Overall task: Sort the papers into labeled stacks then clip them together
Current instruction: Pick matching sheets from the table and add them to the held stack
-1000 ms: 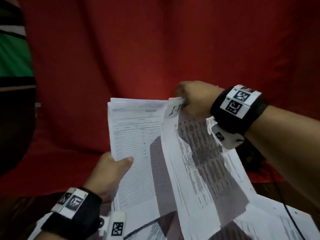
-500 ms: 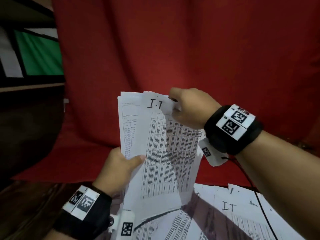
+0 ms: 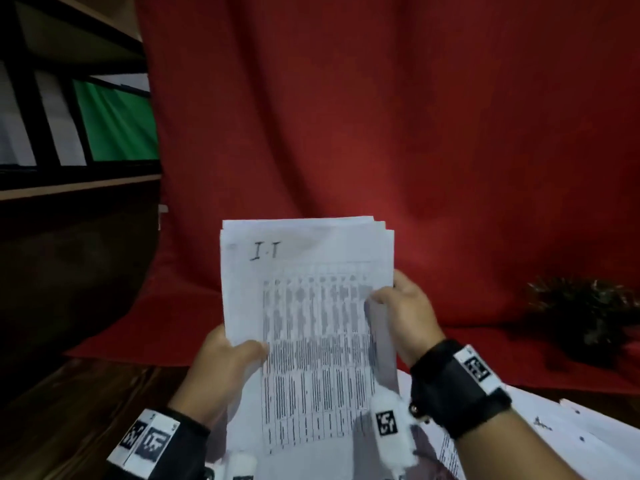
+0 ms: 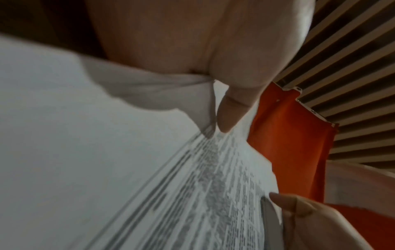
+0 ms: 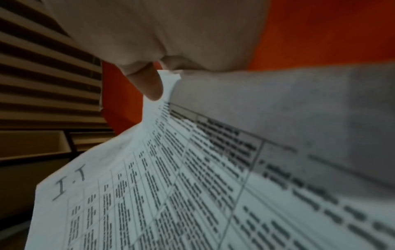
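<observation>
At the far left a dark shelf unit is seen, well apart from the hands. A red cloth is hung behind and spread below, with open room between it and the raised papers. The sheaf of papers is held upright above the wooden tabletop, its top sheet marked "I.T" over a printed table; the upper edges are slightly uneven. The left edge, in its lower half, is gripped by the left hand, the thumb laid across the front. The right edge, near mid-height, is pinched by the right hand, its thumb on the printed face. Loose sheets are spread on the table at lower right. A dark spiky object, too blurred to identify, lies on the cloth at far right.
</observation>
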